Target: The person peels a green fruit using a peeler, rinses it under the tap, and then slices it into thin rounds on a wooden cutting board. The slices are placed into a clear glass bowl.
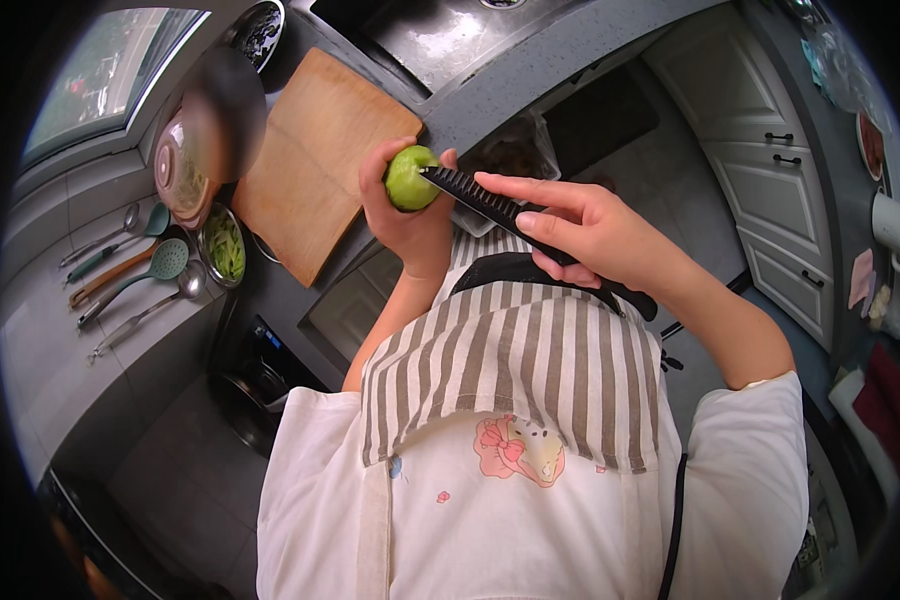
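My left hand (414,236) grips a round green fruit or vegetable (411,184) from below, with fingers and thumb around its sides. Pale, wet-looking patches show on its surface. In my right hand (598,225) is a black knife (474,196) with a row of ridges or slots along its blade. The knife tip touches the fruit near its upper right side, at a small pale cut. My right forefinger lies along the blade's back. Both hands are in front of the striped apron (495,345), just off the corner of a wooden cutting board (330,150).
Beyond the board is a steel sink (450,45). A bowl (223,244) of cut green pieces and a pinkish lidded vessel (184,169) stand left. Several utensils (169,259) hang on the tiled wall. A plastic-lined bin (544,146) is below the counter; white drawers (769,172) are right.
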The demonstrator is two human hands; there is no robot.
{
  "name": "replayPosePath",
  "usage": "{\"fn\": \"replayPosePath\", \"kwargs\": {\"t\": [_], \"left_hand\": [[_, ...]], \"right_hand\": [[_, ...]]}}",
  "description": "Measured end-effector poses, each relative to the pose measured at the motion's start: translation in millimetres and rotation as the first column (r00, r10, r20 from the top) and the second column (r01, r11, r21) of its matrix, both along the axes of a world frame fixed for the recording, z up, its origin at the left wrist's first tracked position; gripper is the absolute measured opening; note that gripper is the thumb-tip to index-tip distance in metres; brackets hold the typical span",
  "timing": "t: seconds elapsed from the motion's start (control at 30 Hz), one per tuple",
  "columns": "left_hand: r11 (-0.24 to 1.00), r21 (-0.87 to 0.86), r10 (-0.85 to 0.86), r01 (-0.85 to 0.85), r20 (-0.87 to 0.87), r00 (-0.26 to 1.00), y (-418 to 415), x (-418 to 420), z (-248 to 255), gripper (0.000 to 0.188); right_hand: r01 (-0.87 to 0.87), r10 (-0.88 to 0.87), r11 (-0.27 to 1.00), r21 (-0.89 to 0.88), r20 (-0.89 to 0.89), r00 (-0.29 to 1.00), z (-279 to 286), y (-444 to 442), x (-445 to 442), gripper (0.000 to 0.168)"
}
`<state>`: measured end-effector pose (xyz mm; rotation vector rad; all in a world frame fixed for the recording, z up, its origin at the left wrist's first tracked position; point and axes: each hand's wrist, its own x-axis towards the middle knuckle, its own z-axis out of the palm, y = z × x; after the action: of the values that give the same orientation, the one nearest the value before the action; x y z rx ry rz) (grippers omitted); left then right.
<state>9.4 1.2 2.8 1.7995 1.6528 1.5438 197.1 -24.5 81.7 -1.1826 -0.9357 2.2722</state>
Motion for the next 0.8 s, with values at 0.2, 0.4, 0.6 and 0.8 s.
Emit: {"fn": "replayPosePath", "kwargs": {"t": [0.2,0.4,0.6,0.8], "left_hand": [[0.967,-0.245,0.019,0.075,0.361,0.933,-4.4,11.5,2.8,0.041],[0.965,-0.092,-0.156,0.245,0.55,0.82,-5.5,8.2,1.0,0.048],[0.95,-0.064,-0.23,0.305,0.515,0.826,-9.7,-6.4,-7.3,0.05],[0.775,-0.267,0.175,0.573,0.962,0.211,-17.9,-19.8,-21.9,0.034]], "right_hand": [[0.132,-0.133,0.991,-0.02,-0.153,0.979,-10.4,-2.1,-3.5,0.047],[0.103,-0.195,0.876,0.472,0.15,0.969,-31.2,-8.7,7.5,0.048],[-0.199,-0.57,0.222,0.955,0.292,0.768,-82.8,-16.1,15.1,0.049],[-0.7,-0.435,0.458,0.549,0.824,0.362,-218.0,-22.4,11.7,0.013]]}}
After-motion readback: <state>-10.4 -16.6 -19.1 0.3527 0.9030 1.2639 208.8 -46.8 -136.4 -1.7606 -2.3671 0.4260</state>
